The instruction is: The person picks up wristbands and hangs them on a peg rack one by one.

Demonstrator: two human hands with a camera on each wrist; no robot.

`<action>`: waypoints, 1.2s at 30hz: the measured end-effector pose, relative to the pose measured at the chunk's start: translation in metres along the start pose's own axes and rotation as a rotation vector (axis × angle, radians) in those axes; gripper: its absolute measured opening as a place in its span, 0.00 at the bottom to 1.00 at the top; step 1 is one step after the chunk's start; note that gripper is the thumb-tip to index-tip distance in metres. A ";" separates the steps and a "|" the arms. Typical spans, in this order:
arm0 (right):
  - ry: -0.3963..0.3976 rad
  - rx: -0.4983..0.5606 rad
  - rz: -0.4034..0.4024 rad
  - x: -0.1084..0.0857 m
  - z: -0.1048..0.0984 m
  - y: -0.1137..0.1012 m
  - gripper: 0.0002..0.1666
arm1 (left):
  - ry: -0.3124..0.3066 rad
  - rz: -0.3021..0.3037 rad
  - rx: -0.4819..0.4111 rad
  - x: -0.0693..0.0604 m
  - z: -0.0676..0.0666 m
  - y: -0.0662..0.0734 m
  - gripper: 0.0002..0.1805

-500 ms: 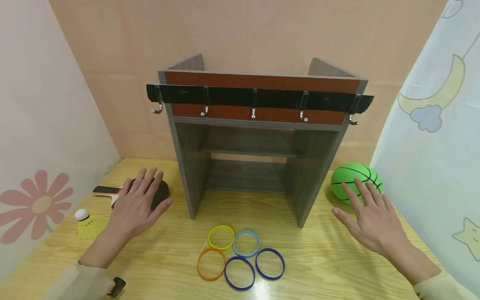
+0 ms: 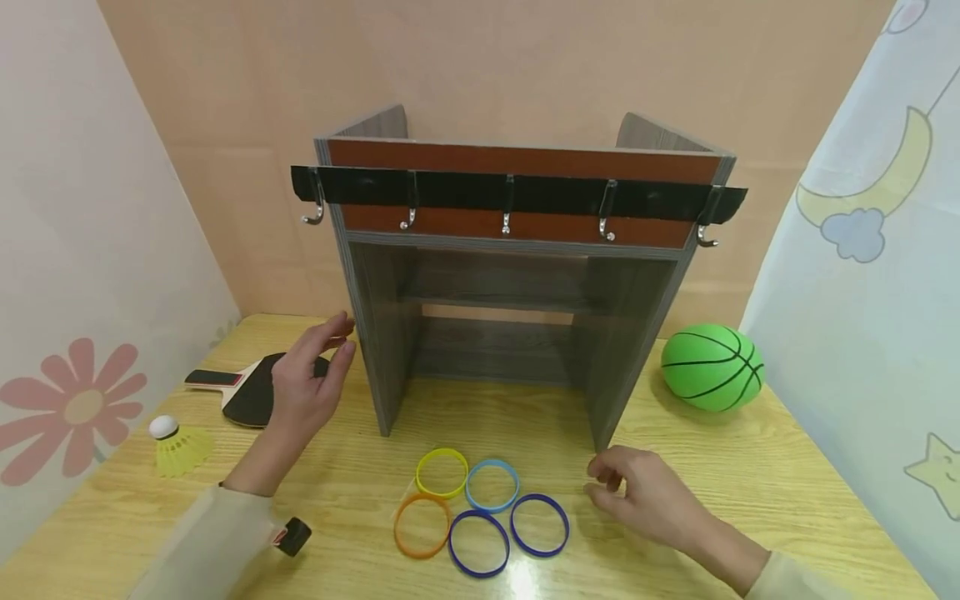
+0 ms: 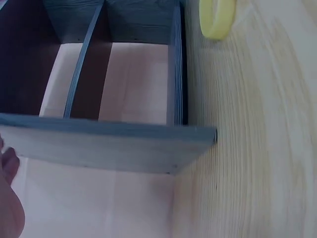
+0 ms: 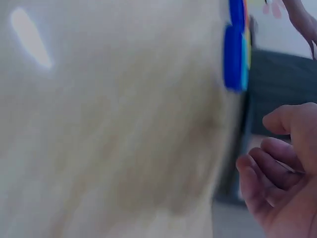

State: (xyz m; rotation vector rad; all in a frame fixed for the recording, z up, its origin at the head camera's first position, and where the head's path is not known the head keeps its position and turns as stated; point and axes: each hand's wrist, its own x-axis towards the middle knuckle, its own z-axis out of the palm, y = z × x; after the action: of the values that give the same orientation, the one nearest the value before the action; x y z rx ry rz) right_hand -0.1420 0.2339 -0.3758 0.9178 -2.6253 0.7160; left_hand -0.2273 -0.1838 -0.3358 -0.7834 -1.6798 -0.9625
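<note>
Beside the grey wooden shelf unit, my left hand is raised, fingertips near its left side panel. Whether they touch it I cannot tell. My right hand hovers low over the table with loosely bent fingers and nothing in them. Just left of it lies a dark blue ring. Flat on the table around that ring are another dark blue ring, a light blue ring, a yellow ring and an orange ring. The right wrist view shows the right hand's curled fingers.
A black strip with several metal hooks crosses the unit's front. At left lie a table tennis bat and a yellow shuttlecock. A green ball sits at right on the wooden table.
My left hand has turned and shifted right toward the unit's side. My right hand has moved left and down from in front of the ball toward the rings, its fingers bending.
</note>
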 end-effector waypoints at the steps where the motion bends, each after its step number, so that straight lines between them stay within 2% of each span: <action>1: -0.045 0.076 0.021 0.001 0.005 -0.002 0.07 | 0.041 0.005 -0.039 0.002 0.003 0.002 0.22; 4: -0.145 0.237 0.077 0.005 0.017 -0.007 0.09 | 0.133 0.003 -0.122 0.009 0.010 0.012 0.17; 7: -0.194 0.302 0.142 0.008 0.024 -0.009 0.11 | 0.175 -0.024 -0.189 0.014 0.013 0.022 0.13; 10: -0.216 0.285 0.180 0.011 0.028 -0.010 0.10 | 0.193 -0.057 -0.233 0.014 0.015 0.023 0.09; 15: -0.213 0.236 0.196 0.011 0.032 -0.010 0.07 | 0.211 -0.112 -0.279 0.008 0.019 0.009 0.10; 20: -0.176 0.266 0.187 0.010 0.033 -0.008 0.10 | 0.233 -0.170 -0.290 0.015 0.019 0.021 0.09; 22: -0.164 0.295 0.202 0.010 0.032 -0.007 0.10 | 0.243 -0.187 -0.300 0.015 0.020 0.020 0.08; 26: -0.192 0.463 0.327 0.009 0.021 -0.002 0.05 | 0.258 -0.204 -0.324 0.007 0.022 0.006 0.11; 28: -0.214 0.576 0.406 0.010 0.012 0.000 0.03 | 0.262 -0.209 -0.330 0.006 0.023 0.004 0.12; 30: -0.225 0.682 0.471 0.012 0.003 0.003 0.05 | 0.266 -0.214 -0.331 0.005 0.023 0.004 0.12; 33: -0.214 0.777 0.480 0.017 -0.011 0.005 0.08 | 0.271 -0.219 -0.341 0.006 0.022 0.005 0.11; 36: -0.176 0.845 0.436 0.027 -0.022 0.005 0.08 | 0.285 -0.224 -0.373 0.006 0.022 0.005 0.10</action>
State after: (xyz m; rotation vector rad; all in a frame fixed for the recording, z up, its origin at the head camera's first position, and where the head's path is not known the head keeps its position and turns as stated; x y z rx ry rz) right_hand -0.1641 0.2353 -0.3478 0.5728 -2.6899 2.0302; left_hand -0.2345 -0.1614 -0.3324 -0.6660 -1.3756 -1.5002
